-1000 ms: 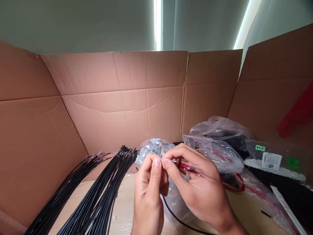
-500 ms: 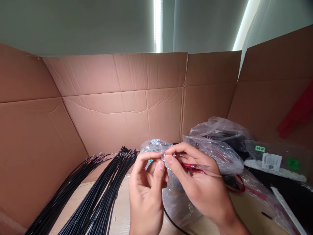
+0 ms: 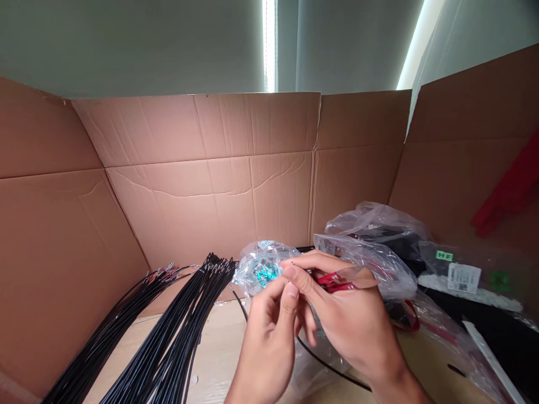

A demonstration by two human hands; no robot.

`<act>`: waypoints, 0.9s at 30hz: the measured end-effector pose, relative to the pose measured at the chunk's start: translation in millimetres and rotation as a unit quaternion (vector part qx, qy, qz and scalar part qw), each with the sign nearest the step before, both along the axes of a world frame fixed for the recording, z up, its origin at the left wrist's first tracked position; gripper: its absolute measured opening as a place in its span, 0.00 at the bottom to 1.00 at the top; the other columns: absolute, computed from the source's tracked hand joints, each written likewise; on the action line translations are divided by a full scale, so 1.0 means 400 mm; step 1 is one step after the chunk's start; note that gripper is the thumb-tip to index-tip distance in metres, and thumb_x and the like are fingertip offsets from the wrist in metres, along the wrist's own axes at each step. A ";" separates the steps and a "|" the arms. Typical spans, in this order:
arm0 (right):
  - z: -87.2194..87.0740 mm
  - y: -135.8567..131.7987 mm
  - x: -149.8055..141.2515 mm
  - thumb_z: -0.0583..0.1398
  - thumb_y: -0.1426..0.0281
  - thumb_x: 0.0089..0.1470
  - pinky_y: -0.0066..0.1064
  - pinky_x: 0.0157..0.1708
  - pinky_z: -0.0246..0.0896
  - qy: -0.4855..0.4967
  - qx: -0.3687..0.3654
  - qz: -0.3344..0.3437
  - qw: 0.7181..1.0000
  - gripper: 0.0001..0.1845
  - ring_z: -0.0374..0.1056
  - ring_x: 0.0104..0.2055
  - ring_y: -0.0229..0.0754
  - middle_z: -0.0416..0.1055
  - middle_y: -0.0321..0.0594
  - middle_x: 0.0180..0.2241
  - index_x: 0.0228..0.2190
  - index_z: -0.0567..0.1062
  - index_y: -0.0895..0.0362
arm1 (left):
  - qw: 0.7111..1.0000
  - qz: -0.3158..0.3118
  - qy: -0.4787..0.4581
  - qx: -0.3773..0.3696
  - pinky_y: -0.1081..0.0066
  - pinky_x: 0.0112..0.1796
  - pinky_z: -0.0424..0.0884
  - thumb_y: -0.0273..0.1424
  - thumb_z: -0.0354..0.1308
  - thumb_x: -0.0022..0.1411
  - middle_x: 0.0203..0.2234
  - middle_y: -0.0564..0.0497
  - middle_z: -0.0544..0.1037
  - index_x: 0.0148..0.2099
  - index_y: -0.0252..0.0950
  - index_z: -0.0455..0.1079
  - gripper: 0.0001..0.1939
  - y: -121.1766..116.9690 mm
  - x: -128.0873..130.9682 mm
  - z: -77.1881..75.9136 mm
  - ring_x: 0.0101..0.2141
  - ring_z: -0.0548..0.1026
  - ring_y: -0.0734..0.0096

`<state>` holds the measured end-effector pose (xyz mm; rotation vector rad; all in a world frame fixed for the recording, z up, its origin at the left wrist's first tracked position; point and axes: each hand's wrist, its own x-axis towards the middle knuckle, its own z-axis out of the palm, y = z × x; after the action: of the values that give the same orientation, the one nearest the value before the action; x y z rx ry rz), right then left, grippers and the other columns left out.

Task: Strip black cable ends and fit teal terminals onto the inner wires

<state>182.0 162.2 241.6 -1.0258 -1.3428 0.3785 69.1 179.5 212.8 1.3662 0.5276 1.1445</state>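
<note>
My left hand [image 3: 269, 342] and my right hand [image 3: 349, 325] meet low in the middle, fingertips pinched together on something tiny that I cannot make out. My right hand also holds a red wire [image 3: 334, 280] under its fingers. A thin black wire [image 3: 324, 363] runs below the hands across the wooden tabletop [image 3: 219, 348]. Just behind the fingertips lies a small clear bag [image 3: 261, 269] with teal and silver parts inside.
Two bundles of black wires [image 3: 177, 331] fan out at the left. Clear plastic bags [image 3: 370, 247] with red and black wires lie at the right, beside labelled packets [image 3: 463, 278]. Cardboard walls [image 3: 210, 185] enclose the table on three sides.
Both hands have dropped lower and shifted slightly right. The small clear bag, earlier partly covered by my fingers, now shows its teal contents.
</note>
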 end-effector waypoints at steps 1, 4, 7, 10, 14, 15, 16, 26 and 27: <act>0.002 0.001 0.006 0.64 0.66 0.61 0.25 0.33 0.72 -0.012 0.000 -0.001 1.000 0.08 0.76 0.32 0.38 0.80 0.35 0.30 0.30 0.83 0.52 | 1.000 -0.026 0.002 -0.009 0.77 0.27 0.61 0.46 0.54 0.71 0.21 0.55 0.64 0.32 0.34 0.67 0.21 0.003 0.000 -0.005 0.24 0.60 0.76; 0.006 0.003 0.009 0.65 0.68 0.60 0.22 0.34 0.71 -0.022 0.015 -0.012 1.000 0.08 0.76 0.33 0.37 0.81 0.34 0.30 0.30 0.83 0.52 | 0.998 -0.030 -0.040 -0.037 0.77 0.29 0.60 0.47 0.58 0.69 0.25 0.54 0.63 0.32 0.33 0.68 0.22 0.006 0.003 -0.019 0.26 0.58 0.77; 0.004 0.004 -0.005 0.65 0.68 0.59 0.21 0.31 0.70 0.017 0.019 -0.015 1.000 0.07 0.75 0.29 0.35 0.79 0.33 0.26 0.29 0.82 0.53 | 0.995 -0.019 -0.076 -0.069 0.75 0.35 0.66 0.48 0.62 0.66 0.29 0.52 0.66 0.41 0.34 0.74 0.20 -0.002 0.009 -0.029 0.30 0.62 0.75; 0.000 0.004 -0.020 0.65 0.66 0.59 0.23 0.30 0.71 0.046 0.014 -0.009 0.999 0.08 0.74 0.27 0.36 0.78 0.34 0.25 0.29 0.82 0.54 | 0.990 0.007 -0.108 -0.090 0.75 0.34 0.67 0.48 0.65 0.63 0.29 0.52 0.68 0.44 0.37 0.75 0.20 -0.012 0.015 -0.027 0.30 0.64 0.75; -0.003 -0.001 -0.028 0.64 0.65 0.61 0.25 0.30 0.72 0.049 0.021 -0.032 0.998 0.09 0.76 0.30 0.40 0.80 0.37 0.28 0.30 0.82 0.54 | 0.992 0.022 -0.097 -0.083 0.80 0.23 0.57 0.50 0.64 0.62 0.22 0.57 0.61 0.43 0.36 0.74 0.21 -0.019 0.020 -0.016 0.22 0.56 0.79; -0.004 -0.003 -0.030 0.64 0.66 0.61 0.25 0.29 0.71 0.047 0.025 -0.038 0.998 0.09 0.76 0.30 0.39 0.80 0.36 0.28 0.30 0.82 0.54 | 0.993 0.019 -0.084 -0.084 0.80 0.22 0.55 0.51 0.63 0.63 0.21 0.58 0.59 0.42 0.36 0.74 0.22 -0.020 0.020 -0.016 0.21 0.53 0.79; -0.006 -0.004 -0.032 0.64 0.67 0.61 0.25 0.29 0.71 0.044 0.032 -0.045 0.998 0.08 0.76 0.30 0.39 0.79 0.36 0.28 0.30 0.81 0.54 | 0.993 0.021 -0.070 -0.092 0.80 0.22 0.55 0.51 0.63 0.63 0.21 0.58 0.60 0.42 0.36 0.74 0.22 -0.020 0.020 -0.018 0.21 0.53 0.79; -0.025 -0.014 -0.018 0.60 0.78 0.62 0.29 0.42 0.68 -0.134 0.129 -0.015 0.982 0.08 0.72 0.39 0.38 0.75 0.37 0.37 0.37 0.76 0.54 | 0.989 0.142 -0.027 -0.027 0.75 0.29 0.65 0.50 0.64 0.62 0.26 0.51 0.68 0.33 0.35 0.71 0.22 -0.017 -0.006 -0.006 0.29 0.66 0.69; -0.026 -0.009 -0.010 0.60 0.77 0.63 0.29 0.41 0.67 -0.133 0.126 0.003 0.983 0.07 0.71 0.39 0.38 0.74 0.37 0.36 0.37 0.76 0.54 | 0.990 0.135 -0.024 -0.028 0.76 0.28 0.63 0.51 0.63 0.62 0.25 0.52 0.66 0.32 0.35 0.69 0.23 -0.018 -0.008 0.000 0.27 0.63 0.72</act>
<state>177.9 158.5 231.0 -0.8803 -1.5878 0.0729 65.8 172.2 213.0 1.2412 0.7213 1.3670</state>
